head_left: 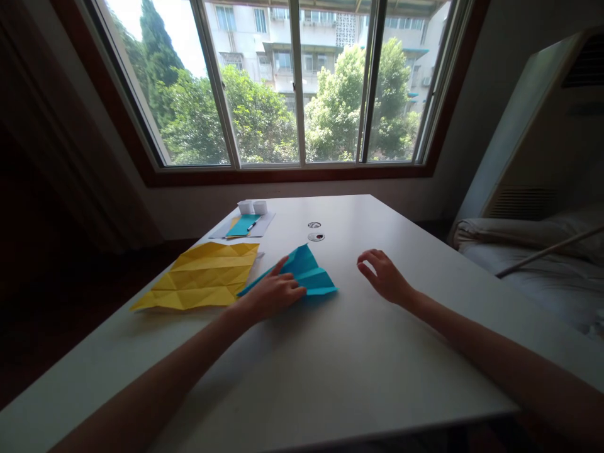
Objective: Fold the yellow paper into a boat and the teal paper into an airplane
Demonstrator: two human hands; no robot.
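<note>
— Blue paper (306, 272) is where, exactly?

— On the white table (330, 377), near its middle, lying just right of the yellow sheet (205, 277). It's already folded into a pointed, layered shape, so several folds look done.

— And the hands?

— The left hand (274, 294) lies flat on the blue paper's near-left part, fingers spread and pressing it down; it pins rather than grips. The right hand (384, 275) is off the paper, to its right, hovering just over the table with fingers loosely curled and nothing in it.

— How far along would you say?

— Partway, by my guess. The shape is flat with one flap sticking out to the right; it doesn't read as a finished model, so more creasing seems left. The yellow sheet is only creased into a grid and opened out again, not shaped.

— Anything else there?

— At the far left edge: two small white cups (252, 206), a teal card (243, 225) on pale sheets, a pen (252, 224) across it.
</note>
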